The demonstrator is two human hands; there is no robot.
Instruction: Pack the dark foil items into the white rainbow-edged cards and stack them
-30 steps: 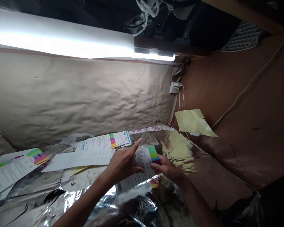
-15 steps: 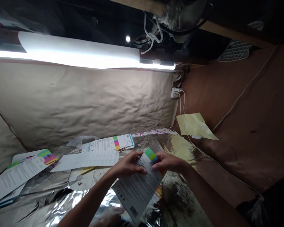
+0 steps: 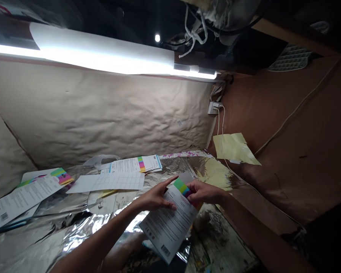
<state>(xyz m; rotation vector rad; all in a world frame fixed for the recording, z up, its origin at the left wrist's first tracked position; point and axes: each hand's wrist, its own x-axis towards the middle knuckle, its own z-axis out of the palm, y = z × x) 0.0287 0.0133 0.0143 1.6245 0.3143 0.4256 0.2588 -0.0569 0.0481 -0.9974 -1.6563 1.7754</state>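
A flat printed card packet (image 3: 170, 222) is tilted between my hands, with small text, a barcode at its lower end and a green, blue and purple band near the top. A plain grey flap or sheet (image 3: 185, 176) shows past its upper end. My left hand (image 3: 157, 195) grips the packet's left edge, thumb across the printed face and index finger raised; its other fingertips are hidden behind. At the upper right edge, by the coloured band, my right hand (image 3: 204, 191) is closed on the packet with bent fingers.
Similar packets lie at the left (image 3: 31, 195) and in a stack (image 3: 127, 165) at the back. A white gridded sheet (image 3: 105, 182) lies before that stack. Shiny foil (image 3: 79, 227) covers the table. Yellow paper (image 3: 235, 148) and cables hang by the right wall, under a tube light (image 3: 125, 68).
The whole view has shifted slightly. My left index finger has lifted from the packet's upper edge. The right hand stays at the coloured band.
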